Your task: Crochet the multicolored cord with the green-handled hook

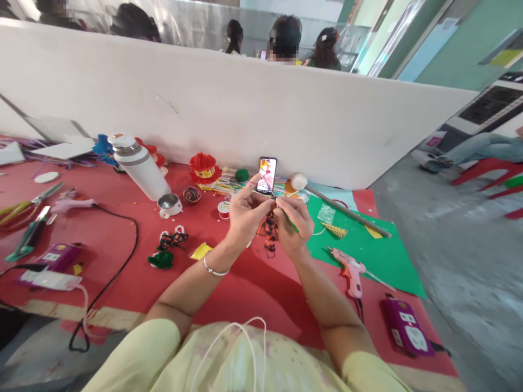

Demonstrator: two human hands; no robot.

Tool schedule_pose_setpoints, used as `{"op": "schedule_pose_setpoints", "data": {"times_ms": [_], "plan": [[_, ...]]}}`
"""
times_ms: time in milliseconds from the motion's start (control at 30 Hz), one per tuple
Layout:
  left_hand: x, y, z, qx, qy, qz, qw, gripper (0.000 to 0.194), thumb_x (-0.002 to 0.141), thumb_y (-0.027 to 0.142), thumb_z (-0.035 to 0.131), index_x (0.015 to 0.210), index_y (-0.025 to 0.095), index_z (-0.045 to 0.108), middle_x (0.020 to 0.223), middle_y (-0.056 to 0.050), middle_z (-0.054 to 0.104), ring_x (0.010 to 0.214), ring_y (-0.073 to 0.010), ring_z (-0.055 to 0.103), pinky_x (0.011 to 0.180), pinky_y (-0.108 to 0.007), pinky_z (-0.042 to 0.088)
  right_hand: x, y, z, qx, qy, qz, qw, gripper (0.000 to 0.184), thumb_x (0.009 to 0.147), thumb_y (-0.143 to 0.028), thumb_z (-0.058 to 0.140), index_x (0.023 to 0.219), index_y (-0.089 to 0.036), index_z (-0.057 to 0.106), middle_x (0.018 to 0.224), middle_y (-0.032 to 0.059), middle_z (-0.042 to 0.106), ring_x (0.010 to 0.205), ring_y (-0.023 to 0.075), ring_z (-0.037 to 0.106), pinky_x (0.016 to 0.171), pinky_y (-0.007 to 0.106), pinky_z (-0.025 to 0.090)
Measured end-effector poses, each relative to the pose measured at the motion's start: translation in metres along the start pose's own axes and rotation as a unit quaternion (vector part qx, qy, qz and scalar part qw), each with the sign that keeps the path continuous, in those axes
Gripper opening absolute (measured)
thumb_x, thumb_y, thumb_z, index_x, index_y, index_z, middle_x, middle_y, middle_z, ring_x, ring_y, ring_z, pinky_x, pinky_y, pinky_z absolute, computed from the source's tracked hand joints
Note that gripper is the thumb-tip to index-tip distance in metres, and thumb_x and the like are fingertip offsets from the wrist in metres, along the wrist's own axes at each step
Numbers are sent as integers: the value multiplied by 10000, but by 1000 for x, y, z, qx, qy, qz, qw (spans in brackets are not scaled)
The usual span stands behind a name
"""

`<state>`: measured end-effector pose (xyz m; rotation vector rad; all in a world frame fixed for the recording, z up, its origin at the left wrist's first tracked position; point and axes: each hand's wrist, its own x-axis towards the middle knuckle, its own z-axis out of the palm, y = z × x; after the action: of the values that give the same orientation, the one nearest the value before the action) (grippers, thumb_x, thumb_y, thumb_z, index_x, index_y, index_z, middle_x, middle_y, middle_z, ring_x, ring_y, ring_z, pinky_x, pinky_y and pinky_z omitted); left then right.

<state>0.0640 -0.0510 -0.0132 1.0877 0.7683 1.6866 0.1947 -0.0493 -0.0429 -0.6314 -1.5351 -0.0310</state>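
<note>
Fingers of the right hand close round a green hook; the left hand pinches yarn inside the counter's far edge; even tension should help.

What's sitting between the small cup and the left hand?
In the head view, the multicolored yarn ball is nearer the cup; the red-and-white spool is nearer the left hand.

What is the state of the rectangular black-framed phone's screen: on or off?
On: the phone shows a bright, colourful picture.
</note>
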Motion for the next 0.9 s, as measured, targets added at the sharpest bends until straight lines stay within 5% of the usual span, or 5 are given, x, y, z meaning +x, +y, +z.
{"op": "schedule_pose_setpoints", "data": {"times_ms": [167,300,433,600,900], "plan": [[-5,-7,0,99,31,89,991,798,780,141,842,1541,283,649,817,18,792,701,-122,660,716,-261,575,3,-6,3,-13,3,42,999,311,971,-173,741,1235,-327,800,1084,43,811,974,207,787,851,387,675],[-1,2,4,-68,9,-39,997,895,738,202,902,1579,279,606,709,46,741,569,-88,586,566,-216,507,-2,-2,4,-1,36,8,999,300,979,-204,732,1241,-335,794,1119,38,834,1004,221,805,899,425,675],[3,16,3,-157,-26,-139,977,987,660,218,977,1573,287,610,625,75,678,484,-53,486,447,-172,357,-4,8,0,51,28,46,997,199,994,-304,724,1166,-329,819,1106,33,861,1029,238,821,951,468,680],[9,27,-15,-127,-62,-188,972,958,593,212,1014,1491,263,687,619,75,673,474,-49,475,424,-173,303,4,21,-10,173,-55,126,975,195,992,-432,729,1136,-355,836,1127,26,870,1049,238,830,940,456,692],[22,39,-39,-43,-114,-180,976,644,625,209,972,1252,228,826,644,34,675,479,-63,492,417,-207,307,22,26,-25,204,-151,89,963,197,962,-406,774,1142,-371,846,1118,31,885,1031,242,843,902,446,711]]}}
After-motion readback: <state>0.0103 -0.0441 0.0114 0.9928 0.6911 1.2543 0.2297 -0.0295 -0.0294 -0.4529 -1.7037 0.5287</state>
